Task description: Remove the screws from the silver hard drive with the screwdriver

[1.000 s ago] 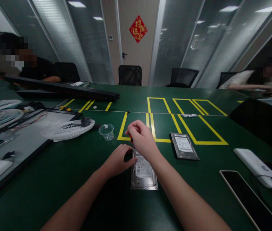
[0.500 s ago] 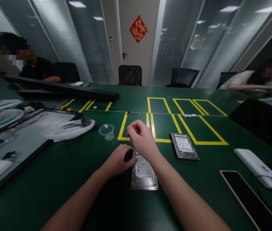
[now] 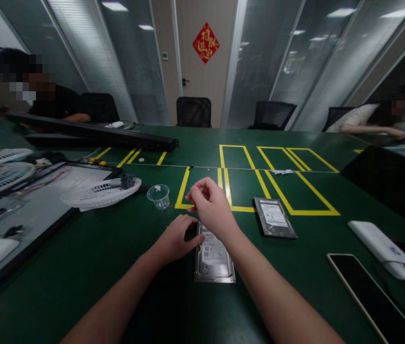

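Meeting room, green surface (image 3: pixel 116 267), yellow tape boxes. Hard drive (image 3: pixel 214 258) flat, label up. Left hand (image 3: pixel 174 241) lies open on its far-left corner, likely pinning it against sliding. Right hand (image 3: pixel 212 208) above far end, fingers (image 3: pixel 197 191) pinched tight round small tool (mostly hidden). Plastic cup (image 3: pixel 158 196) near.

Near edge of the table (image 3: pixel 91 267): bare green on both sides of the forearms, open lanes in from either near corner. Left hand (image 3: pixel 175 239) and right hand (image 3: pixel 211 208) cover the far end of the hard drive (image 3: pixel 214 255), so no straight path there. Clear cup (image 3: pixel 158 196) and fan grille (image 3: pixel 100 191) sit just left, with a narrow gap between cup and right hand. Second hard drive (image 3: pixel 274 218) to the right, gap between drives passable. Right edge crowded: white power bank (image 3: pixel 385 248), dark phone (image 3: pixel 370 296). Middle towards far edge open, tape only. Long power strip (image 3: pixel 95 134) bars the far-left corner.
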The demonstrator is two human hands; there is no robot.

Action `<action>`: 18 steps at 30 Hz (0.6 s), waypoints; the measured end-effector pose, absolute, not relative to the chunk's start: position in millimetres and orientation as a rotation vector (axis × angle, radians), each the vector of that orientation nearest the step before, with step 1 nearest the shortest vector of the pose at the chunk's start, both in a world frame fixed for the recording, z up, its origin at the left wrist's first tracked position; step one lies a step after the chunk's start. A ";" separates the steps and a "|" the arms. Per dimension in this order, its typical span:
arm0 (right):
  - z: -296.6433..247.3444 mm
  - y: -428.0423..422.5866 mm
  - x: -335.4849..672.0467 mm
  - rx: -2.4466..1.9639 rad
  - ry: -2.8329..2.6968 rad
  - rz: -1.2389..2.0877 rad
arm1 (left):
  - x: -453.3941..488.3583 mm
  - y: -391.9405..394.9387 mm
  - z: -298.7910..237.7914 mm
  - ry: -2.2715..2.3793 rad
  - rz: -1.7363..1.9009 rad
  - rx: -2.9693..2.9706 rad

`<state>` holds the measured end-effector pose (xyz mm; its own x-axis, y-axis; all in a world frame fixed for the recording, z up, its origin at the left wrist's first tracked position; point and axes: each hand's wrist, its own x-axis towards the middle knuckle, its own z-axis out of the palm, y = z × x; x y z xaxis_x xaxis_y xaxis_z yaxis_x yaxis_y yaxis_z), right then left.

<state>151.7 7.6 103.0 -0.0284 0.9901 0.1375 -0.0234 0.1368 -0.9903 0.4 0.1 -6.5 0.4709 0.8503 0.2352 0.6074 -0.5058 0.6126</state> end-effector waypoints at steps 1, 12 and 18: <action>103.1 7.7 151.9 -1.074 -1.274 1.135 | 0.5 0.2 -6.4 1.202 0.721 2.282; 102.2 8.0 153.3 -1.098 -1.304 1.124 | 0.6 -1.0 -4.7 1.192 0.718 2.272; 102.6 8.9 153.6 -1.117 -1.321 1.082 | 1.0 -0.9 -4.2 1.193 0.701 2.281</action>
<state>153.6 8.9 102.6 -0.0174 0.9877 0.1552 0.0419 0.1558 -0.9869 1.0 -0.9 -4.2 0.4917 0.8423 0.2209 0.6025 -0.5123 0.6121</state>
